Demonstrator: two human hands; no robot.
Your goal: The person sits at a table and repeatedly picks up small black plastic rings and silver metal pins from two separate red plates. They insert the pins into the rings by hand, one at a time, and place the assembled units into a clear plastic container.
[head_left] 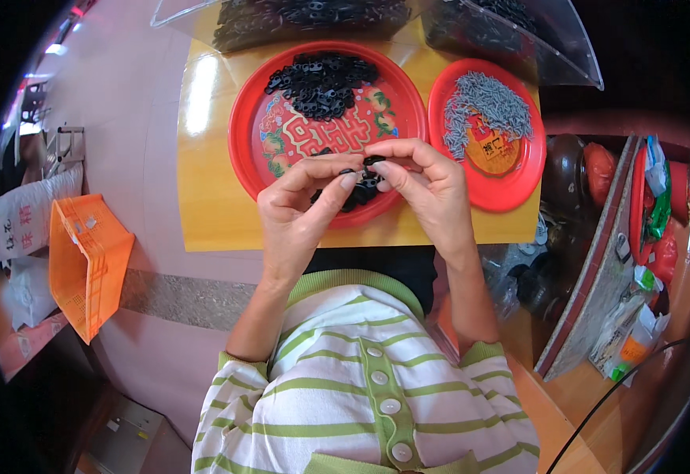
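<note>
Over the near rim of a large round red tray point(238, 118), my two hands come together at the fingertips. My left hand point(291, 207) is pinched around a small dark piece, mostly covered by thumb and finger. Between thumb and forefinger, my right hand point(437, 197) grips a small black plastic part point(373, 160). Just below the fingertips lies a small heap of black parts point(361, 194), partly hidden by the hands. A larger pile of black plastic parts point(321, 85) covers the tray's far side. Grey screws point(487, 107) fill much of a smaller red plate point(511, 197) to the right.
The yellow table point(219, 205) carries two clear bins of black parts point(305, 24) at the far edge. An orange crate point(84, 261) stands on the floor at left, beside white sacks point(33, 209). Bags and packets crowd a shelf board point(590, 268) at right.
</note>
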